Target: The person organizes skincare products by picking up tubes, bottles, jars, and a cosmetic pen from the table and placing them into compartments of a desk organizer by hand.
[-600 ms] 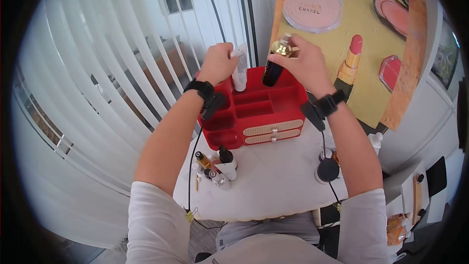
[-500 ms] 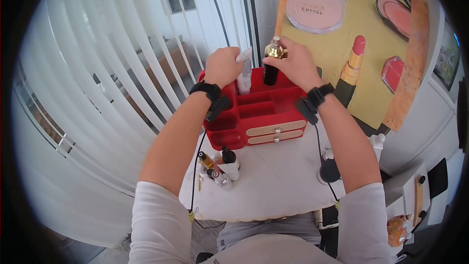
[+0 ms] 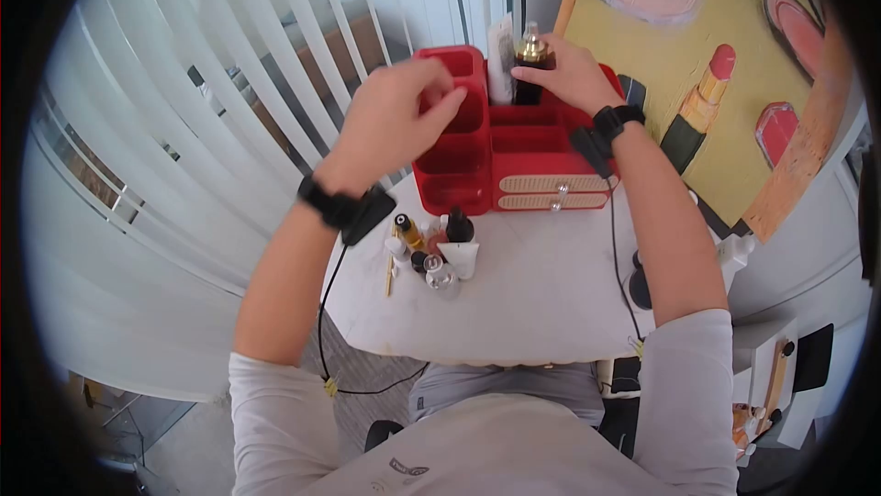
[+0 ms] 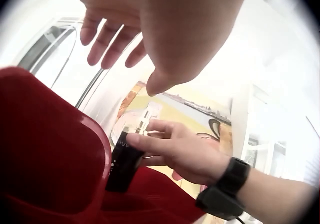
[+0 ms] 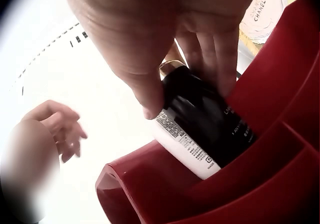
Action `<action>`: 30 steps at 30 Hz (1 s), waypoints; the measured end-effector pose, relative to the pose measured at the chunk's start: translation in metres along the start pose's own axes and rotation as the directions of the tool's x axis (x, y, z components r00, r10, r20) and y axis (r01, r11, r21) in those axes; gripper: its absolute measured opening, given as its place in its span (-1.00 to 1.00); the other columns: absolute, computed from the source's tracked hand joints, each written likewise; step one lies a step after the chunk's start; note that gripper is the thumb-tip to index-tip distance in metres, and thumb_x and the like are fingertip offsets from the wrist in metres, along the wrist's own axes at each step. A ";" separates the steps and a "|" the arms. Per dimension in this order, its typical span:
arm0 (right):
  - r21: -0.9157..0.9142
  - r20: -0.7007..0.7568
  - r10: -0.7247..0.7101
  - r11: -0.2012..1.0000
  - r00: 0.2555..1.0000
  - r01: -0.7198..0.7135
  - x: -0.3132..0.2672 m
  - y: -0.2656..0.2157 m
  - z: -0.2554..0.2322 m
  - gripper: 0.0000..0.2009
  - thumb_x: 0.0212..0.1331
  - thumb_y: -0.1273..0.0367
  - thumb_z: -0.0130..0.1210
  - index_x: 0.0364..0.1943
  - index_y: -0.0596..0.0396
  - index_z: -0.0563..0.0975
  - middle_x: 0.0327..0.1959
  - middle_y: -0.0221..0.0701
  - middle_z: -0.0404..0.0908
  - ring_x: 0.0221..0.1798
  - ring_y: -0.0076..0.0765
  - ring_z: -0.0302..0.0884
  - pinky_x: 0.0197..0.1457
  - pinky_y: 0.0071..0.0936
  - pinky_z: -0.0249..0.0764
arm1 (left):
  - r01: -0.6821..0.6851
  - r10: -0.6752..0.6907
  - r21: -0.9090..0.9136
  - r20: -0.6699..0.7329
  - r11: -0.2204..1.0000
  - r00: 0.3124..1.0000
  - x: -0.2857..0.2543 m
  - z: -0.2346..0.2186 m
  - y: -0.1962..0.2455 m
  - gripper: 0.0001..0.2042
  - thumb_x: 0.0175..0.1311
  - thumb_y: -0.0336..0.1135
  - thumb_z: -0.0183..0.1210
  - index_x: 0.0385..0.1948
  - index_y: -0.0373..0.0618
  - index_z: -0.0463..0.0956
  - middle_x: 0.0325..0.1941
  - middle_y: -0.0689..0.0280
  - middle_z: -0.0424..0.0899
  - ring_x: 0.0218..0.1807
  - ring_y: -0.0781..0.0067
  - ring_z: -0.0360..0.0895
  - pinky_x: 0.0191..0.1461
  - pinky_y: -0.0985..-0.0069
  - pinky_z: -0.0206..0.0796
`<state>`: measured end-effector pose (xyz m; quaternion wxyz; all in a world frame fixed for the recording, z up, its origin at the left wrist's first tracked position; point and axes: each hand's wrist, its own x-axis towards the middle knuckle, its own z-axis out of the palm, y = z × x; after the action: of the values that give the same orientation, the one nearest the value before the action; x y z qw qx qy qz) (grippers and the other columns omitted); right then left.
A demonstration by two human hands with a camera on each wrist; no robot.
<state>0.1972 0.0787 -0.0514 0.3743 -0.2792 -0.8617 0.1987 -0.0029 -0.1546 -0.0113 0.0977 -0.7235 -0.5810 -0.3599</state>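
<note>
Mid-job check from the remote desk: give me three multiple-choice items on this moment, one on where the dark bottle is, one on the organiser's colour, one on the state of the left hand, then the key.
1. Where does the dark bottle stand?
A. In a rear compartment of the organiser, beside the white tube
B. Flat on the table
C. In an open drawer

2. What colour is the organiser?
A. White
B. Red
C. Black

3. What is the left hand doing?
A. Gripping the white tube
B. Pressing on a drawer
C. Holding nothing, raised above the organiser

Key: 1 A, since the right wrist view shows the bottle down in the back slot against the tube, with the right hand holding it. 2 B, red in every view. 3 C, because the left wrist view shows loose fingers with nothing in them.
</note>
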 end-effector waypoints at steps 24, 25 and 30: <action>0.215 0.085 -0.022 0.977 0.996 0.003 -0.207 -0.086 -0.020 -0.87 0.28 0.40 0.36 -0.18 0.13 0.70 -0.38 -0.35 0.68 -0.38 -0.31 0.64 -0.26 -0.38 0.54 | 0.419 -0.286 -0.437 0.339 0.796 0.896 -0.143 0.022 0.079 -0.82 0.18 -0.43 0.52 -0.22 -0.16 0.74 -0.42 0.30 0.62 -0.42 0.49 0.58 -0.38 0.49 0.39; 0.236 0.045 0.077 0.968 0.996 -0.086 -0.199 -0.087 -0.043 -0.88 0.32 0.39 0.33 -0.18 0.14 0.69 -0.43 -0.36 0.67 -0.44 -0.37 0.59 -0.30 -0.42 0.51 | 0.285 -0.166 -0.465 0.280 0.838 0.945 -0.120 0.012 0.080 -0.81 0.18 -0.43 0.52 -0.21 -0.16 0.74 -0.37 0.31 0.63 -0.37 0.51 0.59 -0.34 0.50 0.42; 0.348 -0.440 0.206 0.936 0.874 -0.046 -0.159 -0.064 -0.104 -0.81 0.39 0.43 0.31 -0.05 0.28 0.66 -0.42 -0.33 0.73 -0.36 -0.64 0.65 -0.24 -0.55 0.58 | -0.060 0.048 -0.621 -0.036 0.781 0.998 0.007 0.028 0.079 -0.80 0.18 -0.45 0.50 -0.21 -0.23 0.69 -0.28 0.25 0.69 -0.28 0.44 0.64 -0.15 0.47 0.51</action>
<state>0.3439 -0.0566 -0.0338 0.5989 -0.3094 -0.6797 0.2893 0.0808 -0.1571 -0.0054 -0.1306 -0.7282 -0.4083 -0.5347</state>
